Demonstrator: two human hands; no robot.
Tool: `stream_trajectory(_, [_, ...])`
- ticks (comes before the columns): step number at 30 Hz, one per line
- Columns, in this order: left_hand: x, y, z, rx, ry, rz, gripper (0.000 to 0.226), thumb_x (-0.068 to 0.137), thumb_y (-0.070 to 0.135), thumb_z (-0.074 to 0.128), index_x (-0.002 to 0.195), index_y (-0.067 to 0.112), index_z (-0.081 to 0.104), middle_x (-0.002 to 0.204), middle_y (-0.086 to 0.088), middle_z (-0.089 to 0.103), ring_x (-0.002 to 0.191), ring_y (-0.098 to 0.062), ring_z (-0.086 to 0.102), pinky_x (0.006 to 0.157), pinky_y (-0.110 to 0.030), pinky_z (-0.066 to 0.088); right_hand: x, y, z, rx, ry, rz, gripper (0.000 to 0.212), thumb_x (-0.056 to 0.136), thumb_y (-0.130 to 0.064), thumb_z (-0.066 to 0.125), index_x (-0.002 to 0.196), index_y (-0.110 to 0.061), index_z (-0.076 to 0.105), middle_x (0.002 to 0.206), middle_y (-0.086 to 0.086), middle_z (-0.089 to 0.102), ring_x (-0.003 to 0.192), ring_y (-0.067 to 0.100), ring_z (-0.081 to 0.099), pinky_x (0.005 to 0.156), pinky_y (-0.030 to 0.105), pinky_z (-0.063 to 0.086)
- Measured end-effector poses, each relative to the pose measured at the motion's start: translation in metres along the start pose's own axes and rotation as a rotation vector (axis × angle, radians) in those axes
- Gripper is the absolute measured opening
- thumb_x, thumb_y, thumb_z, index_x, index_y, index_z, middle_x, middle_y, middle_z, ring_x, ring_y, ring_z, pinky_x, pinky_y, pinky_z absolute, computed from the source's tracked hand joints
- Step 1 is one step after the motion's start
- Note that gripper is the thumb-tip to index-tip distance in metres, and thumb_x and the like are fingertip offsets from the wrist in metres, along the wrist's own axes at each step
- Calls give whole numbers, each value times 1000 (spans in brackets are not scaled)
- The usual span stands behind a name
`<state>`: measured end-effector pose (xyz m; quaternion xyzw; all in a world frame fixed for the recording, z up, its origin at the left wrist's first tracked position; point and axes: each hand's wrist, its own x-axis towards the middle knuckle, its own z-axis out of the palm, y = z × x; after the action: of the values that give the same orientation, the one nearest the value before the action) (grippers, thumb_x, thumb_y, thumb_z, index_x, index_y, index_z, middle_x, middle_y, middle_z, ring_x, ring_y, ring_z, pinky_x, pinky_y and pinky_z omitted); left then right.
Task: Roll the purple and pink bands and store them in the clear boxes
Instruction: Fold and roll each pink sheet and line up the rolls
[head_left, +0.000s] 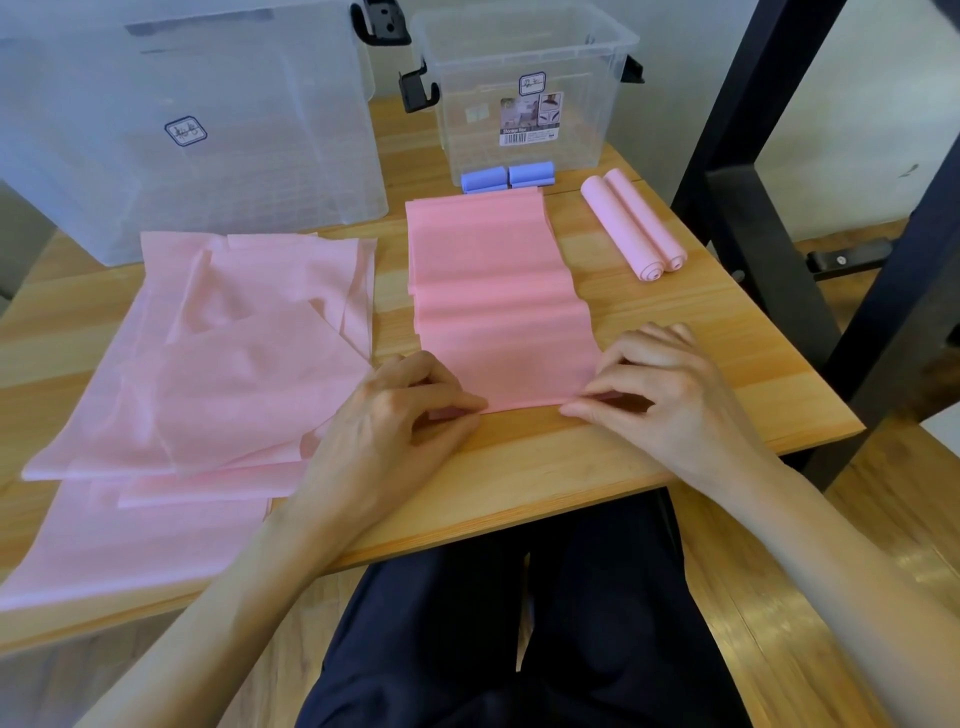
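Note:
A pink band (493, 291) lies flat along the middle of the wooden table (701, 374), its far end near the small clear box (524, 67). My left hand (400, 415) pinches the band's near left corner. At the near right corner, my right hand (670, 395) pinches the same edge. Two rolled pink bands (631, 223) lie side by side at the right. Two rolled purple bands (506, 176) sit on the table against the small box's front. A heap of loose pink bands (208, 364) covers the table's left half. A large clear box (182, 124) stands at the back left.
A black metal frame (769, 171) rises just past the table's right edge. The table's near edge runs over my lap in dark trousers (519, 634). Black latches (415, 93) hang from the boxes' sides.

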<state>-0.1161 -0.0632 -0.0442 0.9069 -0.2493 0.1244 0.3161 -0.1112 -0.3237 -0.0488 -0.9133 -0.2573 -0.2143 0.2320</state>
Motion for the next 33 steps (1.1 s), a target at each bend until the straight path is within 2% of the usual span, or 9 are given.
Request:
stream_trajectory(6, [2, 0, -2, -33, -5, -81, 8, 90, 26, 68, 89, 22, 75, 88, 9, 58, 85, -12, 58, 79, -31, 49, -1, 5, 2, -43, -13, -25, 30, 90, -37, 59, 83, -12, 74, 87, -2, 62, 89, 19, 50, 79, 37, 39])
stream_trajectory(10, [6, 1, -5, -40, -48, -145, 11, 89, 30, 67, 86, 21, 73, 88, 10, 57, 85, -8, 56, 78, -17, 46, 2, 6, -3, 102, -131, 110, 31, 90, -41, 57, 85, -15, 71, 94, -8, 53, 97, 12, 42, 89, 32, 35])
stream_trajectory(14, [13, 3, -11, -51, -155, -256, 8, 88, 30, 70, 81, 26, 72, 87, 10, 59, 86, -1, 55, 72, -4, 39, 7, 1, -9, 169, -241, 227, 25, 88, -41, 58, 85, -19, 69, 92, -14, 50, 97, 8, 39, 88, 24, 29])
stream_trajectory(19, [22, 6, -17, -10, -238, -382, 13, 87, 36, 68, 77, 28, 69, 83, 10, 63, 81, -3, 57, 66, -11, 43, 20, -8, -9, 82, -291, 349, 16, 84, -35, 70, 76, -21, 67, 87, -13, 51, 94, 9, 38, 85, 26, 28])
stream_trajectory(22, [24, 9, -16, 58, -223, -393, 15, 84, 38, 70, 77, 26, 67, 81, 10, 64, 79, -5, 58, 70, -24, 48, 23, -12, -10, -30, -244, 331, 17, 79, -37, 74, 77, -23, 64, 87, -13, 49, 94, 9, 36, 84, 27, 27])
stream_trajectory(25, [21, 9, -16, 25, -130, -331, 14, 80, 34, 76, 82, 30, 62, 81, 13, 61, 80, -4, 58, 71, -26, 48, 18, -12, -10, -44, -147, 236, 18, 80, -28, 77, 87, -22, 62, 92, -10, 50, 94, 9, 37, 79, 22, 24])
stream_trajectory(27, [18, 7, -14, 11, -99, -174, 13, 82, 22, 75, 85, 30, 65, 84, 12, 61, 81, -6, 58, 72, -29, 50, 11, -13, -7, 9, -147, 147, 13, 85, -12, 74, 90, -17, 62, 91, -10, 51, 90, 7, 43, 78, 20, 34])
stream_trajectory(29, [13, 5, -11, 52, -85, -13, 11, 86, 13, 72, 87, 24, 72, 87, 11, 61, 80, -8, 57, 72, -29, 50, 3, -14, -2, 37, -138, 83, 10, 89, -3, 67, 89, -12, 64, 94, -8, 51, 88, 6, 48, 75, 24, 46])
stream_trajectory(33, [5, -1, -8, 139, -56, 90, 22, 94, 23, 55, 96, 23, 77, 92, 9, 61, 84, -14, 57, 71, -33, 50, -4, -9, 1, 34, -110, 30, 8, 93, -5, 61, 94, -8, 69, 96, -4, 57, 92, 8, 53, 77, 31, 50])
